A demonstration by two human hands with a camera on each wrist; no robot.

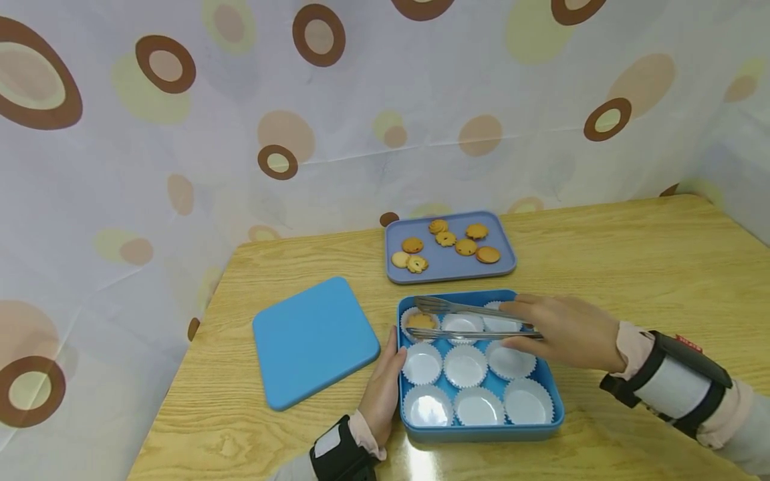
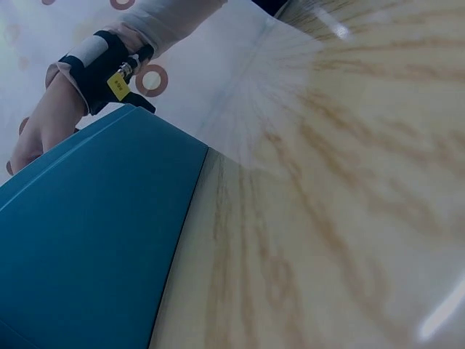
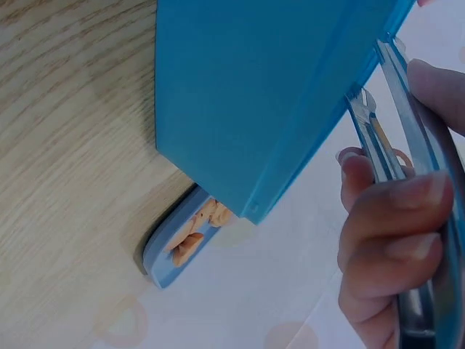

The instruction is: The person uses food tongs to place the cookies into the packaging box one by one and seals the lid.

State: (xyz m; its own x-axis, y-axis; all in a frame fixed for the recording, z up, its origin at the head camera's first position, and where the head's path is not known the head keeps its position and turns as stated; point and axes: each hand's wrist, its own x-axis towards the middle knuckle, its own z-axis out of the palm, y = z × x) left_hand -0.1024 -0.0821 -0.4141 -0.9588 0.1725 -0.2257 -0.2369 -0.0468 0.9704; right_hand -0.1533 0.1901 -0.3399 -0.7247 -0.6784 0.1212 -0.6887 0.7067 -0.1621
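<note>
Metal tongs (image 1: 460, 334) are held in my right hand (image 1: 562, 331), fingers and thumb curled round them in the right wrist view. Their two arms are spread apart over the back-left part of a blue box (image 1: 481, 433). Between the tong tips, a round cookie (image 1: 420, 321) lies in a white paper cup. Rows of similar paper cups (image 1: 465, 366) line the box. My left hand (image 1: 381, 394) rests along the box's left wall, its fingers fairly straight; the side against the box is partly hidden.
Behind the box, a purple-blue tray (image 1: 439, 272) bears several cookies (image 1: 466, 247). A flat blue lid (image 1: 315, 344) lies on the wooden table (image 1: 625, 267) to the left. A patterned curtain (image 1: 373, 80) hangs behind the table's back edge.
</note>
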